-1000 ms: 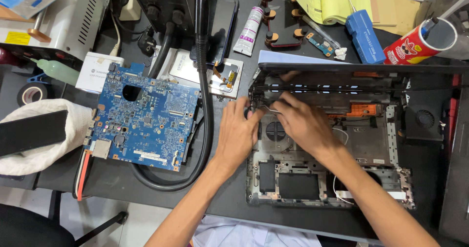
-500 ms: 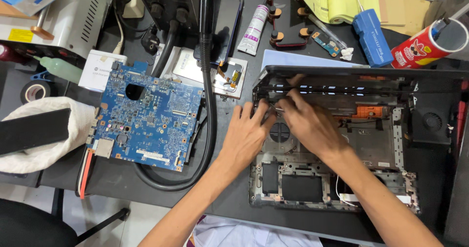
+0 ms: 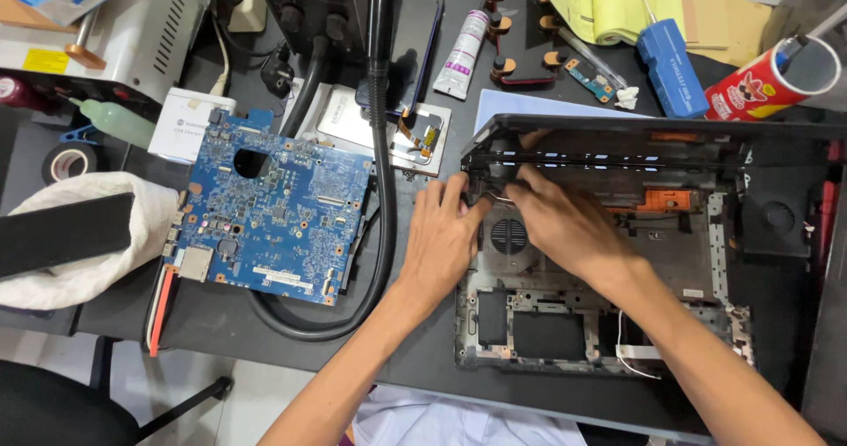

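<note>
Both hands meet at the upper left corner of the opened laptop base (image 3: 618,261), which lies on the dark desk (image 3: 212,318) at about 3 o'clock from the centre of the view. The left hand (image 3: 438,239) lies flat with its fingers loosely spread, the palm on the desk just outside the shell and the fingertips reaching onto its left rim by the hinge corner. The right hand (image 3: 565,221) comes in from 5 o'clock, its fingers drawn narrow and pressed down at that same corner; whether they pinch a small part there cannot be told. The two hands' fingertips are almost touching.

The laptop base is a gutted dark plastic tray: a round fan grille (image 3: 509,236) shows just below the fingers, an orange-brown part (image 3: 662,201) sits toward 2 o'clock inside it, and empty rectangular bays open along its near edge. A thin white cable (image 3: 622,349) lies at its lower right. The hinged lid stands up along the far edge.

At 9 o'clock from the hands lies a blue circuit board (image 3: 269,208), flat on the desk, with a thick black hose (image 3: 381,146) curving around its right and lower sides. At 12 o'clock lie a white tube (image 3: 465,42) and a dark phone (image 3: 415,31). At 1 o'clock stands a red cylindrical can (image 3: 768,80) on its side, a tool handle poking from its open mouth, beside a blue handle (image 3: 670,67) and yellow paper (image 3: 609,5).
</note>
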